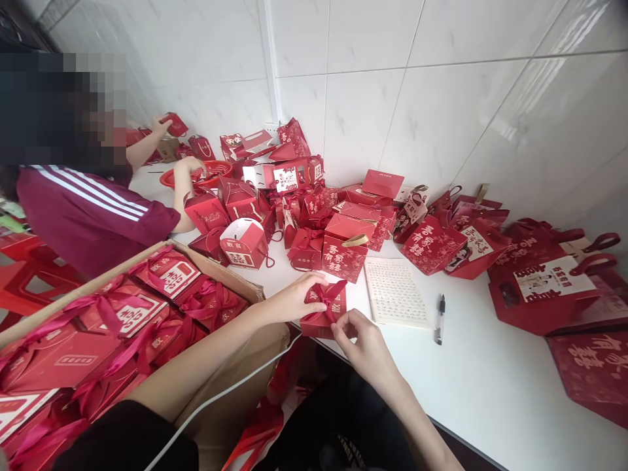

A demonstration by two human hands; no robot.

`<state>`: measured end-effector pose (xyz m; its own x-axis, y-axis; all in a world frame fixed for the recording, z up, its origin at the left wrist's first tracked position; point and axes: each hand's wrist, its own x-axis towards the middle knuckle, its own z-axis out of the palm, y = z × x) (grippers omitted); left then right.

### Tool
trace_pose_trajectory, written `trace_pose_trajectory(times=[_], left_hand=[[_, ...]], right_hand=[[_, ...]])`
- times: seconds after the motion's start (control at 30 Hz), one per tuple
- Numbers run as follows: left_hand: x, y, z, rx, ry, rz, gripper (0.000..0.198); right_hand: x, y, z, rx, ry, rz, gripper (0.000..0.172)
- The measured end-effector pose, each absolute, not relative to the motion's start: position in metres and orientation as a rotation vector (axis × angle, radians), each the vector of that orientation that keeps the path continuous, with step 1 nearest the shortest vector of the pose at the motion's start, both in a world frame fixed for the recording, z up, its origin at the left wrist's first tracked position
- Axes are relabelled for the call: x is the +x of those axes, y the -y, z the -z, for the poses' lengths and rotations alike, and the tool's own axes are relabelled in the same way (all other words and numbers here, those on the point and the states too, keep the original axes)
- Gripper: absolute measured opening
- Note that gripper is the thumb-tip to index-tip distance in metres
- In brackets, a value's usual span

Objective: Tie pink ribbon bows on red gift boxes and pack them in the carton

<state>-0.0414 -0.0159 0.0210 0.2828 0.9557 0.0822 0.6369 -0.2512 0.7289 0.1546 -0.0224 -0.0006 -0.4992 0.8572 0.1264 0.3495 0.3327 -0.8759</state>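
A small red gift box [324, 313] with a red ribbon bow on top sits at the near edge of the white table [490, 386]. My left hand [294, 297] curls round the box's left side and top, its fingers closed on it. My right hand [360, 337] pinches the ribbon at the box's front right corner. Both forearms reach in from below.
Many red gift boxes and bags [343, 252] crowd the table's back and right. An open notebook [395, 291] and a pen [440, 318] lie just right of my hands. A cardboard carton [230, 278] of ribboned boxes stands at my left. Another person [88, 209] handles boxes at far left.
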Motion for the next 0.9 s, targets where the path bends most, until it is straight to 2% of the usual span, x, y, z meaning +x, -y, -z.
trace_pose_trajectory(times=[0.1, 0.17, 0.27, 0.43, 0.6, 0.77, 0.83, 0.9], left_hand=[[-0.044, 0.013, -0.017, 1.917, -1.54, -0.765, 0.054], [-0.046, 0.01, -0.015, 1.839, -1.645, -0.772, 0.055], [-0.052, 0.006, -0.012, 1.754, -1.691, -0.743, 0.033], [-0.057, -0.003, -0.017, 1.811, -1.419, -0.667, 0.006], [-0.047, -0.009, -0.025, 1.934, -1.359, -0.555, 0.015], [-0.039, 0.002, -0.028, 1.9, -1.507, -0.679, 0.028], [-0.038, 0.011, -0.032, 1.833, -1.64, -0.677, 0.04], [-0.035, 0.019, -0.037, 1.837, -1.709, -0.619, 0.061]], right_hand=[[0.155, 0.017, 0.003, -1.08, 1.806, -1.48, 0.03], [0.154, 0.015, 0.005, -1.066, 1.756, -1.6, 0.032], [0.149, 0.018, 0.009, -1.064, 1.746, -1.597, 0.033], [0.137, 0.028, 0.015, -0.997, 1.726, -1.723, 0.031], [0.134, 0.035, 0.021, -1.016, 1.821, -1.632, 0.027], [0.153, 0.034, 0.02, -1.078, 2.059, -1.368, 0.025], [0.165, 0.033, 0.021, -1.075, 2.101, -1.384, 0.027], [0.177, 0.032, 0.026, -1.083, 2.097, -1.44, 0.031]])
